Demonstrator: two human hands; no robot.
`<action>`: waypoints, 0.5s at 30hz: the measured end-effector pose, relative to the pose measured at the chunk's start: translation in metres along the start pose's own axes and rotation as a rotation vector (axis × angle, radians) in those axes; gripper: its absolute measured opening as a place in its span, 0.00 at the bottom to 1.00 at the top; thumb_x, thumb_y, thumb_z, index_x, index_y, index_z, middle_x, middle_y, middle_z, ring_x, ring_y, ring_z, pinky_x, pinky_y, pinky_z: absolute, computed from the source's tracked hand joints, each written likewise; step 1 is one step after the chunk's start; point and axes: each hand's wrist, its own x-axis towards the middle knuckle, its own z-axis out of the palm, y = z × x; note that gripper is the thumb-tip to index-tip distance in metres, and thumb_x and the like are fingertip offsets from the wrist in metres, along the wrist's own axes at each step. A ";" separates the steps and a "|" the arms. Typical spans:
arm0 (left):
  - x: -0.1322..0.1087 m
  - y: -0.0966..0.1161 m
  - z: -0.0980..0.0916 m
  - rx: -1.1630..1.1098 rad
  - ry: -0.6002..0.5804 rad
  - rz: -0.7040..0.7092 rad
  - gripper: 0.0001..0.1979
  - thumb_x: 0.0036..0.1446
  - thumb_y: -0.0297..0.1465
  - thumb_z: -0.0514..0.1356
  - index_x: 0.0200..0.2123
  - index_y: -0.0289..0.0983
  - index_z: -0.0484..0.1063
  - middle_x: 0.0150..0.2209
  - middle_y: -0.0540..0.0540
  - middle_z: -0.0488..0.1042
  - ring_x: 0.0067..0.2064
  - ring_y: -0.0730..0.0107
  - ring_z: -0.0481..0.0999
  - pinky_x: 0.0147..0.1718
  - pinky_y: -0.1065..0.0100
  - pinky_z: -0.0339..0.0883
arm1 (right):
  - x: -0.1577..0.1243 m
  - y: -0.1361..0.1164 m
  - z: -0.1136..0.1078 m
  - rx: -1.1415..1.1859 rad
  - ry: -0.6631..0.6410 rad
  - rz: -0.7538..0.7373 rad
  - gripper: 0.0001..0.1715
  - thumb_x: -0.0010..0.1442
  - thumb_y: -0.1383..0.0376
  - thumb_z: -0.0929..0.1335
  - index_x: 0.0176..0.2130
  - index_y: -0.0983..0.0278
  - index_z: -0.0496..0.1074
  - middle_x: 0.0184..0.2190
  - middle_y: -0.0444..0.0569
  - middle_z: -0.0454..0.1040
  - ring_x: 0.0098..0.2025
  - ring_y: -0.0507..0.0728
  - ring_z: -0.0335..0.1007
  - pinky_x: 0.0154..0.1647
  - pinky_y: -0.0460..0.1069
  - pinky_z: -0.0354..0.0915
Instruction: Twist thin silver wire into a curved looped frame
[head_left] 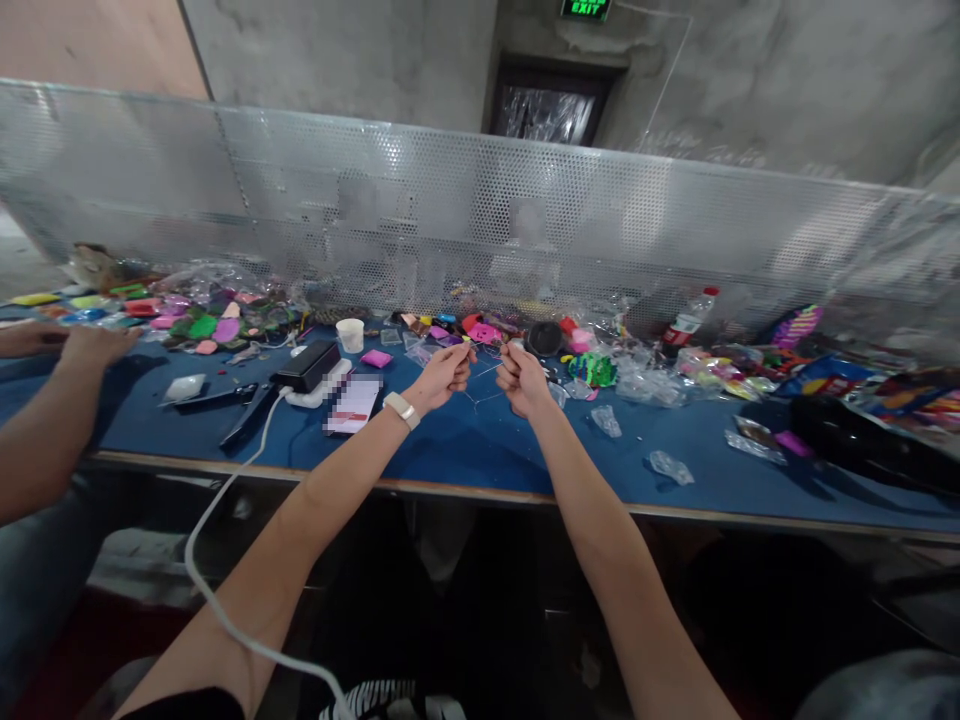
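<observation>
Over the blue table, my left hand and my right hand are held close together, a small gap between them. A thin pale string runs between the two and hangs in a loose loop below. The fingers of my left hand are pinched on it, with a tiny yellowish bit at the tips. My right hand is curled closed at the string's other side; its fingertips are partly hidden. Just behind the hands lies a bright pink piece. A watch with a pale strap is on my left wrist.
Left of my hands are a phone, a black box, a white cable and a paper cup. A cola bottle and plastic wrappers lie right. Another person's hands work far left. A perforated screen stands behind.
</observation>
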 end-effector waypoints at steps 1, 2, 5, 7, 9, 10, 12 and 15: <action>0.001 0.000 -0.001 -0.007 -0.004 0.005 0.27 0.66 0.54 0.69 0.31 0.37 0.69 0.22 0.60 0.49 0.20 0.82 0.48 0.17 0.77 0.45 | 0.000 0.001 -0.001 -0.003 -0.013 -0.005 0.27 0.62 0.44 0.79 0.35 0.59 0.69 0.17 0.29 0.43 0.17 0.47 0.34 0.15 0.43 0.42; 0.001 0.000 -0.002 -0.020 -0.008 0.013 0.26 0.66 0.53 0.69 0.31 0.37 0.69 0.22 0.60 0.49 0.20 0.81 0.48 0.17 0.77 0.45 | 0.001 0.002 -0.002 -0.009 -0.026 -0.010 0.27 0.60 0.43 0.80 0.35 0.59 0.70 0.17 0.29 0.44 0.16 0.46 0.36 0.15 0.43 0.43; 0.004 -0.002 -0.005 -0.075 0.025 0.055 0.24 0.69 0.52 0.68 0.34 0.37 0.70 0.22 0.60 0.51 0.20 0.81 0.49 0.18 0.77 0.47 | 0.004 0.008 -0.004 -0.067 -0.037 -0.053 0.30 0.53 0.42 0.82 0.36 0.60 0.74 0.19 0.33 0.59 0.18 0.47 0.54 0.18 0.44 0.56; 0.006 -0.002 -0.007 -0.109 0.101 0.097 0.23 0.71 0.51 0.66 0.35 0.38 0.70 0.22 0.60 0.51 0.20 0.81 0.49 0.17 0.77 0.46 | 0.007 0.014 -0.006 -0.170 -0.008 -0.104 0.31 0.50 0.41 0.83 0.37 0.61 0.77 0.24 0.39 0.70 0.25 0.51 0.68 0.24 0.46 0.67; 0.008 -0.001 -0.009 -0.125 0.188 0.136 0.23 0.72 0.50 0.65 0.35 0.38 0.69 0.22 0.60 0.50 0.19 0.81 0.49 0.17 0.77 0.44 | 0.010 0.021 -0.009 -0.300 0.050 -0.157 0.32 0.48 0.39 0.83 0.36 0.61 0.79 0.28 0.43 0.76 0.29 0.53 0.74 0.29 0.48 0.71; 0.009 -0.001 -0.010 -0.124 0.220 0.147 0.23 0.72 0.50 0.64 0.35 0.38 0.68 0.22 0.60 0.50 0.19 0.81 0.49 0.17 0.76 0.44 | 0.011 0.024 -0.011 -0.354 0.081 -0.174 0.33 0.48 0.39 0.83 0.35 0.61 0.79 0.29 0.44 0.77 0.29 0.54 0.75 0.29 0.48 0.72; 0.010 -0.001 -0.011 -0.108 0.256 0.160 0.23 0.73 0.51 0.64 0.35 0.38 0.69 0.21 0.60 0.51 0.19 0.80 0.49 0.17 0.76 0.44 | 0.013 0.029 -0.013 -0.420 0.124 -0.185 0.34 0.47 0.37 0.82 0.34 0.61 0.80 0.30 0.46 0.80 0.29 0.55 0.76 0.30 0.49 0.74; 0.010 -0.003 -0.010 -0.055 0.278 0.189 0.23 0.73 0.51 0.63 0.35 0.38 0.69 0.22 0.59 0.52 0.20 0.80 0.51 0.17 0.76 0.45 | 0.014 0.032 -0.015 -0.447 0.134 -0.183 0.33 0.48 0.36 0.81 0.32 0.61 0.80 0.30 0.47 0.80 0.29 0.56 0.77 0.31 0.50 0.74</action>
